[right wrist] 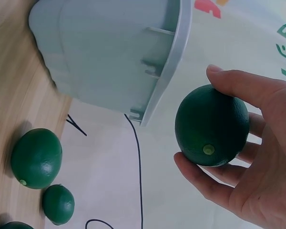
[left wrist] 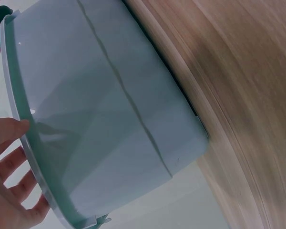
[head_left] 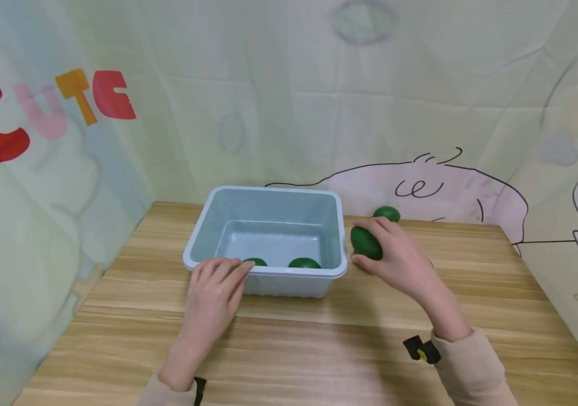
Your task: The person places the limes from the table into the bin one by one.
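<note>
In the head view my left hand (head_left: 215, 293) lies at the near left corner of a pale blue plastic basin (head_left: 268, 272). Its fingers bend over the rim, and the left wrist view shows the thumb (left wrist: 16, 126) against the rim. My right hand (head_left: 395, 254) grips a dark green lime (head_left: 366, 243) just right of the basin, above the table. The right wrist view shows thumb and fingers around this lime (right wrist: 212, 126). Two limes show inside the basin, a left one (head_left: 256, 261) and a right one (head_left: 305, 263), both partly hidden by the front wall.
Another lime (head_left: 387, 213) sits by the back edge of the wooden table (head_left: 289, 349). Several limes appear in the right wrist view, including a large one (right wrist: 36, 158) and a smaller-looking one (right wrist: 58, 204). A printed curtain (head_left: 289, 113) hangs behind the table and along both sides.
</note>
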Demonstrator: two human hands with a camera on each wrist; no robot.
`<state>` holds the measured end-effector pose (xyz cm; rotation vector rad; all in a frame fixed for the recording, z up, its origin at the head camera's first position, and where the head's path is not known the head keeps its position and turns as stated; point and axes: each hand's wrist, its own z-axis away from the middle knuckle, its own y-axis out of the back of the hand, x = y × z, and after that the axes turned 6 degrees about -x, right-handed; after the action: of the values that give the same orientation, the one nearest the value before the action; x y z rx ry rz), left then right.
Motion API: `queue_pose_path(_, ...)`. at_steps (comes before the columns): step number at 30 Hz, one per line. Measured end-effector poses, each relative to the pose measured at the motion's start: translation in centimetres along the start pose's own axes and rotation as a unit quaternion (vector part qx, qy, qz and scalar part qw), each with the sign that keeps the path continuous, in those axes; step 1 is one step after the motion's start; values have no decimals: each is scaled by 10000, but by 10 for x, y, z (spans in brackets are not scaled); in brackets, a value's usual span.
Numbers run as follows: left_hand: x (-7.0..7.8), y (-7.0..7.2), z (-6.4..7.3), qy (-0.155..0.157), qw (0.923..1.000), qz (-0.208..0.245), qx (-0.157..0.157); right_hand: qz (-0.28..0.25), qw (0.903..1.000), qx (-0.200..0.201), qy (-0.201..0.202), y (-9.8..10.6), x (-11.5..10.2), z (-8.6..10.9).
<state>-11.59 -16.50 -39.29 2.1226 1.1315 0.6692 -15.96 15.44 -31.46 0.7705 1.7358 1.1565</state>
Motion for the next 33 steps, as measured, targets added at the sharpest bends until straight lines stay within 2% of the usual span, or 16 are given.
queue_pose_path(11, 0, 1, 1, -8, 10000, -11, 27, 47, 9994, 95, 320, 2, -10, -8)
queue_pose_path(20, 0, -1, 1, -87, 9998, -6, 155, 264, 9986, 57, 462, 3, -18, -14)
queue_pose_path(24, 0, 0, 1, -59, 9999, -25, 84, 324, 9981, 24, 526, 3, -21, -17)
queue_pose_path(30, 0, -1, 0, -135, 9995, 35, 273, 387, 9971, -11, 656, 1, -24, -20)
queue_pose_path(33, 0, -1, -1, -92, 9997, 21, 230, 410, 9966, -46, 718, 1, -25, -23)
